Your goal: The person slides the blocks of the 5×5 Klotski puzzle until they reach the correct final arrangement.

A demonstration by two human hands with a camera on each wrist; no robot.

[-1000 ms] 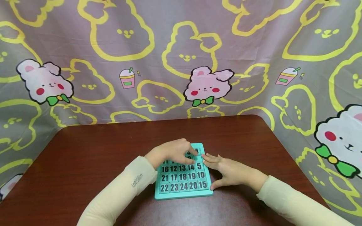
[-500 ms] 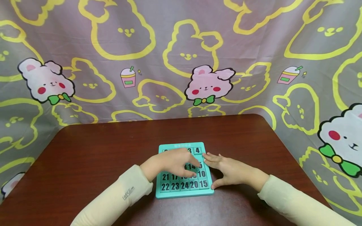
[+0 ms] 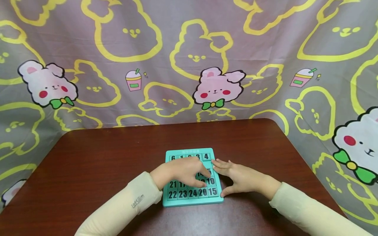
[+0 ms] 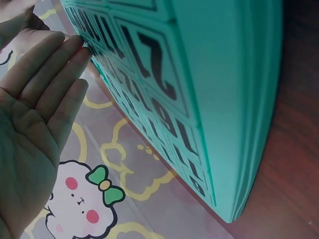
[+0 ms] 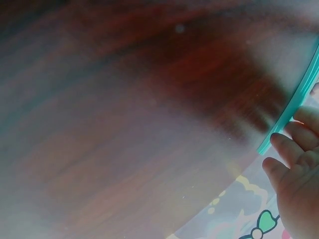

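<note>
A teal number slide puzzle (image 3: 192, 202) lies flat on the table, its tiles printed with black numerals. My left hand (image 3: 184, 169) reaches across its middle, index fingertip at the 5 tile (image 3: 210, 171) in the right column. Above that tile is a blank slot, with the 4 tile (image 3: 206, 156) in the top right corner. The left wrist view shows the left palm (image 4: 32, 119) with several straight fingers beside the tiles; that hand covers the middle rows. My right hand (image 3: 240, 178) rests along the puzzle's right edge, fingers spread and thumb by the near corner.
The brown wooden table (image 3: 112, 157) extends around the puzzle, with its far edge meeting a grey curtain (image 3: 165, 72) printed with yellow outlines and white rabbits. More curtain hangs at both sides.
My left hand has come toward the near side, its index finger going from just below the 4 tile down to the 5 tile. My right hand stays at the puzzle's edge.
</note>
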